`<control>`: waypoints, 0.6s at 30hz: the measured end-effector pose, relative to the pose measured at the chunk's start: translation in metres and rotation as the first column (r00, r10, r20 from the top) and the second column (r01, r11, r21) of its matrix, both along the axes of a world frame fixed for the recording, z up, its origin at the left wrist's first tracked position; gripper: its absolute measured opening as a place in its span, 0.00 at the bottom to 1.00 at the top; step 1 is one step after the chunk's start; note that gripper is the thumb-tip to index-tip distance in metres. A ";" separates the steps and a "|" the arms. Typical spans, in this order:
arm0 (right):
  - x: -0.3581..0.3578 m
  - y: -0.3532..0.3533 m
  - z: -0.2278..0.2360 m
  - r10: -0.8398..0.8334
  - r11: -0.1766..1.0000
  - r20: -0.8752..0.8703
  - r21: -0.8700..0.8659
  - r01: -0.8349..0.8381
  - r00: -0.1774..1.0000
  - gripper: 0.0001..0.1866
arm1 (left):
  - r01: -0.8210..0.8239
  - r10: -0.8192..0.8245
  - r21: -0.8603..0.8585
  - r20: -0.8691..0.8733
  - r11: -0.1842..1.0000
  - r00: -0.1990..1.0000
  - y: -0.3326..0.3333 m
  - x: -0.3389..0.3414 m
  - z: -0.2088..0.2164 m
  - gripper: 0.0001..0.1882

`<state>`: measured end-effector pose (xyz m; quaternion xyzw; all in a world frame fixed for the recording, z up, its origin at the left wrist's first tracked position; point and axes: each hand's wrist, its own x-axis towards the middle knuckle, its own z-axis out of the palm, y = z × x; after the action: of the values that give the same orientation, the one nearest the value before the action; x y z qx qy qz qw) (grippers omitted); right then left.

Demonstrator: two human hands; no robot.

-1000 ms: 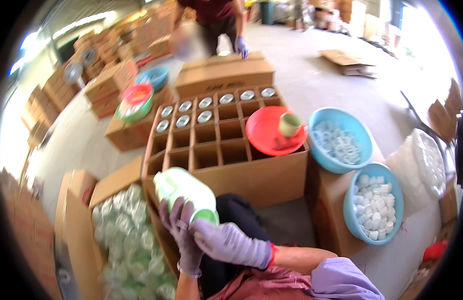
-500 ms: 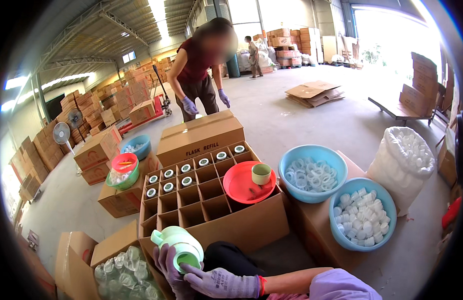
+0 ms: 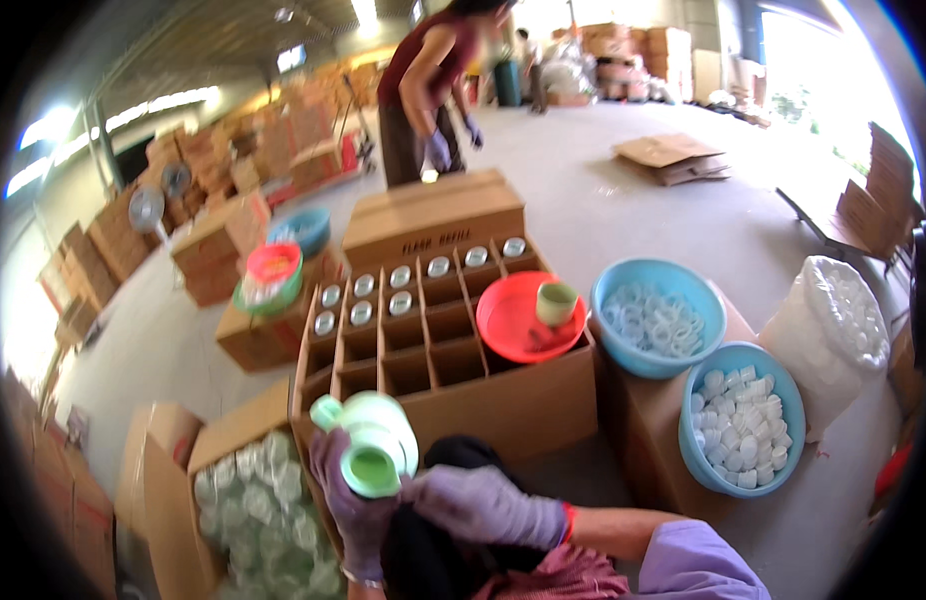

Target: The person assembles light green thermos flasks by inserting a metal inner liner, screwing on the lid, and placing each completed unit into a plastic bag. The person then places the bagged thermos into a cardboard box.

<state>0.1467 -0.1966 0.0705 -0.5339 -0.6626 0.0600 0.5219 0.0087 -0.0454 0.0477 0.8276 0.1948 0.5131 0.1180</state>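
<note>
A pale green plastic flask shell (image 3: 383, 432) with a side handle is tilted so that its round open mouth faces me. My left hand (image 3: 353, 500), in a grey-purple glove, grips it from the left and below. Close against the mouth's right rim is my gloved right hand (image 3: 488, 505), its fingers drawn together and blurred; what they hold, if anything, cannot be made out. Just beyond the shell stands a divided carton (image 3: 493, 415), with several round-topped flasks (image 3: 361, 313) in its far and left compartments.
On the carton, a red tray (image 3: 498, 310) bears a green cup (image 3: 556, 303). To the right are blue basins of clear rings (image 3: 655, 325) and white caps (image 3: 740, 425), plus a white sack (image 3: 828, 340). Bagged glassy pieces (image 3: 263, 510) fill a box at left. A co-worker (image 3: 423, 85) stands beyond.
My right hand has drawn back from inside the shell's mouth to its rim. The view has shifted, and the co-worker has turned to the right.
</note>
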 end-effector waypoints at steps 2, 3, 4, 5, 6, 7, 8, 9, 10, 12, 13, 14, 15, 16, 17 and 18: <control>0.022 0.000 0.015 -0.156 0.988 -0.203 -0.025 0.154 0.967 0.11 | 0.029 -0.006 -0.317 0.074 0.948 0.997 0.002 -0.007 -0.006 0.46; 0.037 0.005 0.011 -0.260 0.965 -0.187 -0.095 0.246 0.947 0.12 | 0.085 -0.025 -0.417 0.147 0.905 0.989 0.000 -0.010 -0.008 0.46; 0.055 0.013 0.003 -0.353 0.932 -0.153 -0.146 0.332 0.923 0.14 | 0.144 -0.029 -0.492 0.234 0.859 0.972 -0.003 -0.014 -0.007 0.47; 0.075 0.025 -0.008 -0.462 0.869 -0.121 -0.261 0.420 0.879 0.13 | 0.154 -0.017 -0.553 0.246 0.819 0.969 -0.006 -0.020 -0.006 0.48; 0.104 0.039 -0.028 -0.555 0.822 0.073 -0.104 0.560 0.828 0.13 | 0.177 -0.027 -0.567 0.264 0.804 0.964 -0.008 -0.020 -0.006 0.48; 0.131 0.053 -0.041 -0.602 0.684 0.397 -0.192 0.704 0.693 0.12 | 0.175 -0.006 -0.592 0.276 0.787 0.961 -0.010 -0.018 -0.007 0.48; 0.178 0.063 -0.067 -0.552 0.657 0.575 -0.145 0.740 0.604 0.11 | 0.192 0.001 -0.614 0.299 0.766 0.954 -0.013 -0.012 -0.010 0.48; 0.214 0.073 -0.073 -0.492 0.641 0.724 -0.074 0.764 0.484 0.11 | 0.190 -0.018 -0.595 0.282 0.781 0.959 -0.011 -0.007 -0.012 0.48; 0.242 0.080 -0.084 -0.527 0.560 0.663 -0.201 0.804 0.532 0.11 | 0.192 -0.039 -0.578 0.266 0.794 0.963 -0.011 -0.004 -0.012 0.48; 0.267 0.096 -0.080 -0.683 0.420 0.453 -0.399 0.815 0.573 0.15 | 0.165 -0.060 -0.463 0.233 0.871 0.971 -0.009 0.002 -0.010 0.50; 0.244 0.105 -0.066 -0.639 0.427 0.527 -0.362 0.829 0.560 0.23 | 0.180 -0.020 -0.483 0.318 0.857 0.948 -0.011 -0.003 -0.011 0.45; 0.227 0.105 -0.060 -0.609 0.581 0.447 -0.311 0.752 0.655 0.26 | 0.226 0.002 -0.504 0.412 0.834 0.911 -0.014 -0.004 -0.014 0.40; 0.209 0.103 -0.056 -0.562 0.711 0.369 -0.241 0.660 0.740 0.29 | 0.269 0.086 -0.548 0.536 0.792 0.840 -0.012 -0.006 -0.021 0.34; 0.189 0.096 -0.058 -0.497 0.812 0.297 -0.171 0.557 0.816 0.32 | 0.320 0.179 -0.591 0.633 0.740 0.753 -0.011 -0.007 -0.037 0.29; 0.166 0.091 -0.058 -0.322 0.916 -0.197 -0.311 0.252 0.926 0.33 | 0.641 0.132 -0.524 0.821 0.560 0.556 -0.005 -0.012 -0.052 0.26; 0.140 0.087 -0.056 -0.117 0.960 -0.658 -0.267 -0.085 0.744 0.34 | 0.654 0.117 -0.544 0.808 0.525 0.578 -0.017 -0.015 -0.068 0.31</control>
<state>0.2867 -0.1092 0.0142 -0.5508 -0.4119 0.3354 0.6437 -0.0058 -0.0629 -0.0202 0.3947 0.1860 0.6333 0.6391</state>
